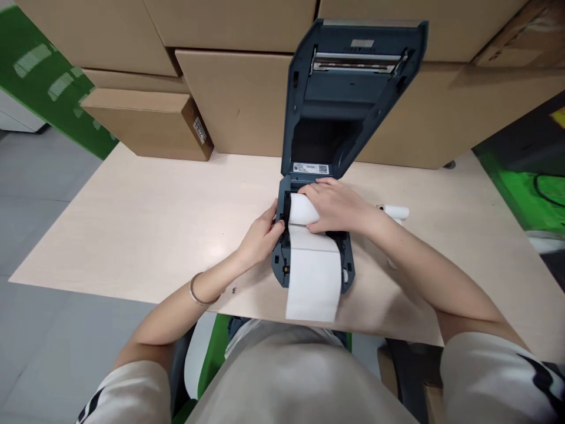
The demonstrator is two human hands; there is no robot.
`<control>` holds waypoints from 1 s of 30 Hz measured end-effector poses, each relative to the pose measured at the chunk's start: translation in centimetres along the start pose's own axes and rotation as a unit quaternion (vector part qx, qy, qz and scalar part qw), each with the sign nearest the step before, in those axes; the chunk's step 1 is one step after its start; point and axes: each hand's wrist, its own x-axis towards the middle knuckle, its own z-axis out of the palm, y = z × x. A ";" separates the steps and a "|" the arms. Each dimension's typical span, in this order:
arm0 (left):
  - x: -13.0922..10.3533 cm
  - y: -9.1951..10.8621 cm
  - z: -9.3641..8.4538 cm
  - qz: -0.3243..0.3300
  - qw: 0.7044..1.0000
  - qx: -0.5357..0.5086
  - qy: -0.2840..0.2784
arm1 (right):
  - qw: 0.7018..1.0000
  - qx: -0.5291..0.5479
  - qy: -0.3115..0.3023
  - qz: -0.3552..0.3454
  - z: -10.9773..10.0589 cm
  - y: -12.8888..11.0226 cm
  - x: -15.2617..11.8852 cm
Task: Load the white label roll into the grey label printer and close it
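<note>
A dark blue-grey label printer stands on the table with its lid raised. Inside it sits a white label roll, and a strip of labels runs from it toward me, hanging past the printer's front. My left hand grips the printer's left side, thumb on the inner edge and fingers along the outside. Over the right part of the roll lies my right hand, its fingers curled around the top and its thumb at the near side. Its palm hides the roll's right end.
A small white roll lies right of the printer, partly behind my forearm. At the back left of the table rests a flat cardboard box. Large cartons line the back edge, close behind the raised lid.
</note>
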 end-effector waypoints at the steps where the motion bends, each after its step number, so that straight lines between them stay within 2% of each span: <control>1: 0.0 0.0 0.0 0.002 1.000 0.000 0.000 | 1.000 -0.015 0.018 -0.012 0.1 -0.2 -0.2; 4: 0.1 -0.1 0.0 0.012 1.000 -0.001 -0.001 | 0.991 -0.069 0.104 -0.041 -0.1 -1.8 -1.7; 7: 0.1 -0.2 0.0 0.014 1.000 -0.006 -0.002 | 0.981 -0.094 0.166 -0.042 -0.2 -4.9 -4.8; 10: 0.0 0.0 0.0 0.017 1.000 -0.014 0.000 | 0.979 -0.085 0.178 -0.045 0.7 -8.5 -8.4; 13: -0.1 0.3 -0.1 0.014 1.000 -0.019 0.000 | 0.984 -0.064 0.163 -0.038 2.2 -10.7 -10.8; 18: -0.1 0.1 0.0 0.005 0.999 -0.032 0.000 | 0.986 -0.070 0.145 -0.041 3.6 -11.2 -11.5; 30: -0.1 -0.6 0.6 -0.012 0.995 -0.093 0.022 | 0.986 -0.060 0.148 -0.039 3.1 -11.0 -11.5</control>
